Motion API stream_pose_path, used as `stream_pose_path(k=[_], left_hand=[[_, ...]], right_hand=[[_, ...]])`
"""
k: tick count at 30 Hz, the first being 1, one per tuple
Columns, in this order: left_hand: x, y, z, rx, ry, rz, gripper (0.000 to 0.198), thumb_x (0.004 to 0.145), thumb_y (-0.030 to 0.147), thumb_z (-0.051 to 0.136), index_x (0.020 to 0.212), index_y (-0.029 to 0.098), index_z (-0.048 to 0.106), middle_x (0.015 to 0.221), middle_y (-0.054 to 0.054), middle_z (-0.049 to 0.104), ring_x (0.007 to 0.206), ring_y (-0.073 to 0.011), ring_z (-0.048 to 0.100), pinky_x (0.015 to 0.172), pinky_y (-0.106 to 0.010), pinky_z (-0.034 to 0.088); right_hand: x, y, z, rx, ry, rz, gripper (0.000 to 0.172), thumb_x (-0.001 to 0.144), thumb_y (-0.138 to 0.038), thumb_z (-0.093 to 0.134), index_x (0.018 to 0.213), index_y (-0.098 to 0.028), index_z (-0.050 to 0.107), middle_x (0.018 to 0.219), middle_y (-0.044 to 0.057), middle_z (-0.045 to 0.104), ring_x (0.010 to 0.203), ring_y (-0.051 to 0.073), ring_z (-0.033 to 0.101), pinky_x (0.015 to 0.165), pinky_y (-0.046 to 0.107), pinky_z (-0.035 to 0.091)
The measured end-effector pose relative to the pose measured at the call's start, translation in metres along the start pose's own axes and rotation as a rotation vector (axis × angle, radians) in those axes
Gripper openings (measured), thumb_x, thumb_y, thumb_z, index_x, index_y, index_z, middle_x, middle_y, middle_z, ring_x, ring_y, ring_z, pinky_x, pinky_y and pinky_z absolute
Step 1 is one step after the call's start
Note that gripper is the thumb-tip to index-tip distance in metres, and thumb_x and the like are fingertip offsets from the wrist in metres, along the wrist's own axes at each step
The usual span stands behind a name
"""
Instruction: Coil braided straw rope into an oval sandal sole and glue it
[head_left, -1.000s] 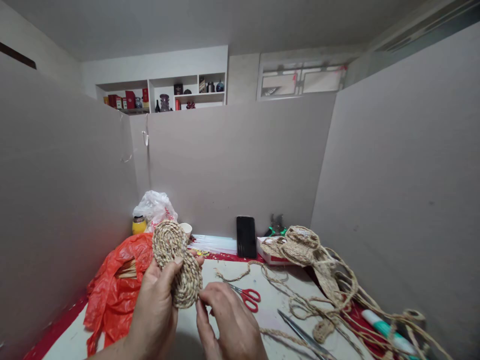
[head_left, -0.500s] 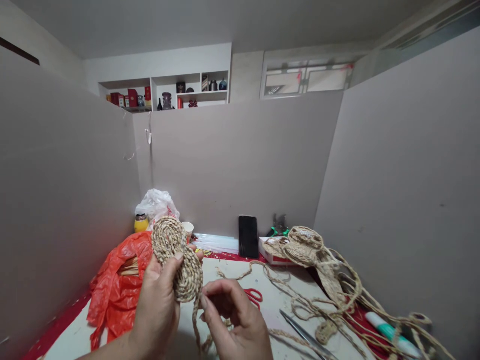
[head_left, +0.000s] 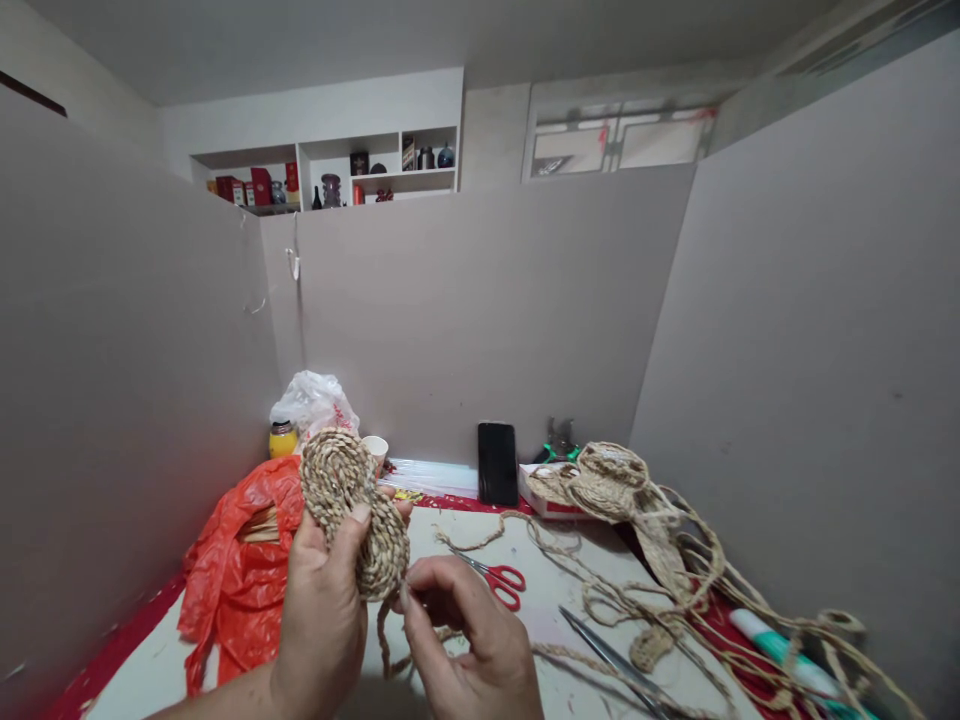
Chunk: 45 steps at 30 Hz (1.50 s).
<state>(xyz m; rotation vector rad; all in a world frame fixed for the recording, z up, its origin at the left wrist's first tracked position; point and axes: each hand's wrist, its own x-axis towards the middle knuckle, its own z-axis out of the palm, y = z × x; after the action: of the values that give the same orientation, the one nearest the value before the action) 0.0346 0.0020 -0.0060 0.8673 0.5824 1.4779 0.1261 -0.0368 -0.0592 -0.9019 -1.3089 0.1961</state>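
My left hand [head_left: 330, 590] grips a coiled piece of braided straw rope [head_left: 337, 480], shaped like a figure eight or a small sole, with its thumb pressed on the front. At the piece's lower right edge, my right hand [head_left: 472, 635] pinches thumb and forefinger together; what lies between the fingertips is too small to make out. A loose tail of braided rope [head_left: 384, 640] hangs from the bottom of the coil and curves behind my right hand. Red-handled scissors [head_left: 504, 582] lie on the table just beyond that hand.
To the left sits a red plastic bag [head_left: 240, 600] with sticks inside. Large metal shears [head_left: 600, 650] and tangled braided rope [head_left: 622, 590] lie at right, near a woven rope piece [head_left: 607, 485]. A phone [head_left: 497, 463] leans against the back partition [head_left: 480, 320].
The coiled piece and both hands have barely shifted. The hanging rope tail now bends further left, and more of the scissors shows. The view has tilted slightly.
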Motion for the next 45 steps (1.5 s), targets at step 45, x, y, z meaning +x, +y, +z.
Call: stream_pose_path(k=[45], left_hand=[[-0.001, 0.004, -0.002, 0.174, -0.315, -0.115, 0.04, 0.075, 0.033, 0.069, 0.111, 0.021, 0.055, 0.08, -0.002, 0.067, 0.058, -0.0112, 0.056, 0.054, -0.021, 0.044]], right_hand=[[0.02, 0.0, -0.002, 0.485, 0.105, 0.557, 0.055, 0.069, -0.031, 0.074, 0.117, -0.018, 0.05, 0.064, -0.006, 0.059, 0.05, 0.011, 0.059, 0.04, 0.018, 0.048]])
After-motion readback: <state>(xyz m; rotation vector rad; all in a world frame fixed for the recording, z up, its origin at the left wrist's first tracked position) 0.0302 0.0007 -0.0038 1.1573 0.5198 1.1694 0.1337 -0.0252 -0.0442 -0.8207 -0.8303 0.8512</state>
